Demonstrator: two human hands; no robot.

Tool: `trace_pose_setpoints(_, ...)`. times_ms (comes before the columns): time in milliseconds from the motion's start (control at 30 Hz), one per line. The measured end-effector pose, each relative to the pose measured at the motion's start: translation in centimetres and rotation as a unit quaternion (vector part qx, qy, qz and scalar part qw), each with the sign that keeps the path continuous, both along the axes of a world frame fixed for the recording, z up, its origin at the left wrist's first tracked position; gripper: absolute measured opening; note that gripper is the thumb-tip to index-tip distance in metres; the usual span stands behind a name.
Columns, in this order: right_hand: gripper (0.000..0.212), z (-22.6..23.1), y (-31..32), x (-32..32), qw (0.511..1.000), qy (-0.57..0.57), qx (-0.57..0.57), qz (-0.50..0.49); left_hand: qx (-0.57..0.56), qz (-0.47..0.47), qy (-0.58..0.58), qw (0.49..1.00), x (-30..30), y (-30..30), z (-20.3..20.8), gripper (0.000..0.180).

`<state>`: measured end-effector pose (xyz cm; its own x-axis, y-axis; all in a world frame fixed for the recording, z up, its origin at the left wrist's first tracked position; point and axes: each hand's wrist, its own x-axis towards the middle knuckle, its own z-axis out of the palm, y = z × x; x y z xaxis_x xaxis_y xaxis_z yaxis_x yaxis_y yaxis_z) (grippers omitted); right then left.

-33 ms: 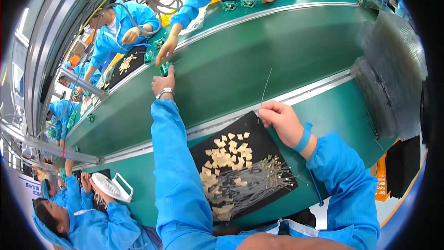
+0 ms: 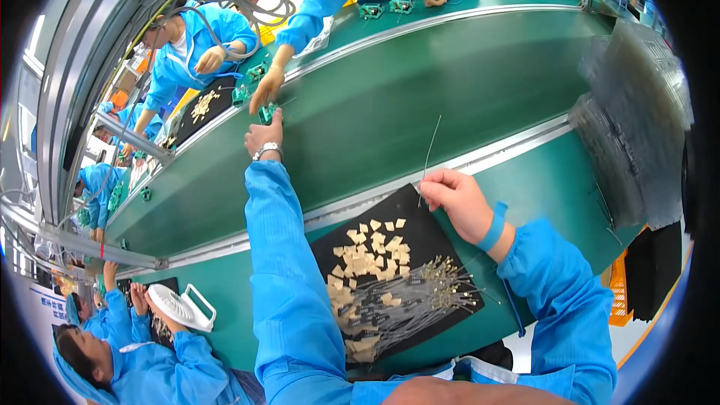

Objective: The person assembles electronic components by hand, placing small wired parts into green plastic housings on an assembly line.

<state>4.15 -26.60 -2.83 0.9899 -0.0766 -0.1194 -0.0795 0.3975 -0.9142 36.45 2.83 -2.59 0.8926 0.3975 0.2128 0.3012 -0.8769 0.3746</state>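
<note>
My left hand [image 2: 264, 136] stretches far across the green belt, its fingers closed on a small green circuit board [image 2: 268, 114]. A co-worker's hand [image 2: 267, 88] hovers right above that board; whether it touches it is hard to tell. Over the near rail, my right hand [image 2: 456, 196] pinches a thin grey wire [image 2: 430, 142] that sticks up from the fingertips. Between my forearms lies a black mat [image 2: 409, 210]. Small cream-coloured paper pieces [image 2: 361, 261] are scattered on it, beside a bundle of grey wires [image 2: 409, 300] with metal-tipped ends.
Metal rails [image 2: 517, 139] edge the belt [image 2: 420, 82]. Stacked clear plastic trays [image 2: 634, 120] stand at the right. A white fan-like device [image 2: 180, 307] sits near a co-worker [image 2: 165, 364] at left. More circuit boards [image 2: 401, 6] rest across the belt, by other co-workers.
The co-worker's hand above the circuit board has shifted slightly toward me. My own hands hold almost the same position.
</note>
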Motion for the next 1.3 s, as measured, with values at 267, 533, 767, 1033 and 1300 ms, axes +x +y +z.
trace_pose_setpoints(267,0.015,0.2,-0.3,0.1,1.000,0.002,-0.017,-0.001,-0.024,-0.218,-0.145,0.965,2.0,-1.1,-2.1,0.058)
trace_pose_setpoints(533,0.016,0.1,-0.1,0.1,0.998,-0.014,-0.055,0.017,-0.168,-0.401,-0.222,0.873,-2.5,-3.8,-0.9,0.059)
trace_pose_setpoints(767,0.017,0.0,-0.2,-0.2,0.998,-0.018,-0.050,0.013,-0.319,-0.574,-0.160,0.737,-8.6,-5.5,2.3,0.066)
trace_pose_setpoints(1033,0.015,0.1,0.1,0.0,0.995,-0.029,-0.089,0.031,-0.196,-0.505,-0.229,0.809,-12.9,-6.9,5.3,0.062)
trace_pose_setpoints(1300,0.018,0.0,-0.1,0.0,0.994,-0.029,-0.101,0.020,-0.129,-0.445,-0.137,0.875,-12.0,-11.6,4.4,0.054)
